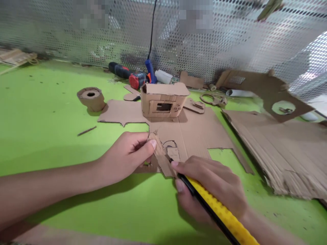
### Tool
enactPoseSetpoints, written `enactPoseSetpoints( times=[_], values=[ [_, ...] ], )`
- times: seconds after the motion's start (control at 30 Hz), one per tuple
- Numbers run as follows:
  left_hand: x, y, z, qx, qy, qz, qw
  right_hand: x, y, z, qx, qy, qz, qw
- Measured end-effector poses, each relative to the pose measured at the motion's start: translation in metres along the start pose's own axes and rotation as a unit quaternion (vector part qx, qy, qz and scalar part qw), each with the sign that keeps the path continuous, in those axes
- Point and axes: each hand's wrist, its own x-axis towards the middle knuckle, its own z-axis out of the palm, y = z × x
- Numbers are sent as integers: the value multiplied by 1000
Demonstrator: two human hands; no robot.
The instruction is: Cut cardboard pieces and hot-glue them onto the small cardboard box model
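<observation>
My left hand (130, 154) pinches a small strip of cardboard (162, 160) between thumb and fingers, holding it tilted over the table. In my right hand (214, 187) is a yellow and black utility knife (217, 204), its tip against the strip's right edge. Beneath both hands lies a large flat cardboard sheet (196, 132) with cut-out notches and drawn black lines. On the sheet's far part stands a small cardboard box (165, 100) shaped like a camera, with a rectangular window. A cardboard cylinder (92, 98) stands to its left.
A power drill (127, 75) and a blue glue gun (150, 71) lie behind the box, by a perforated metal screen (153, 37). Stacked cardboard (278, 149) and a holed cardboard piece (265, 92) occupy the right side. A thin scrap (87, 131) lies on the green table (51, 136).
</observation>
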Motion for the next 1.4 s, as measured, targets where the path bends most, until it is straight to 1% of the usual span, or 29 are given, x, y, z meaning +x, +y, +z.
enactPoseSetpoints(
  times=[0.07,0.13,0.27,0.43,0.57,0.73,0.9,1.0,1.1,1.23,1.4],
  values=[
    [0,-1,0,-7,-2,0,1000,0,-2,-2,5,26,15,1000],
    [0,-2,0,-13,-14,9,1000,1,-3,-3,7,30,30,999],
    [0,-2,0,-14,-35,33,999,3,-3,-2,15,7,52,999],
    [-1,0,1,-18,-45,44,998,4,-1,1,22,-10,49,998],
    [0,0,1,-20,-53,49,997,1,0,3,32,-9,53,998],
    [0,-1,1,-20,-68,52,996,-5,1,3,28,-25,65,997],
    [-1,-1,2,7,-58,84,995,-4,2,5,0,-8,7,1000],
    [-1,-1,2,39,-50,99,993,-3,2,6,-19,-8,-8,1000],
    [-1,-1,2,48,-51,84,994,-4,2,6,-23,-15,-14,1000],
    [1,-1,2,58,-66,31,996,-6,6,10,-3,-12,-6,1000],
    [1,-1,2,55,-66,6,996,-3,5,12,-1,-8,6,1000]
  ],
)
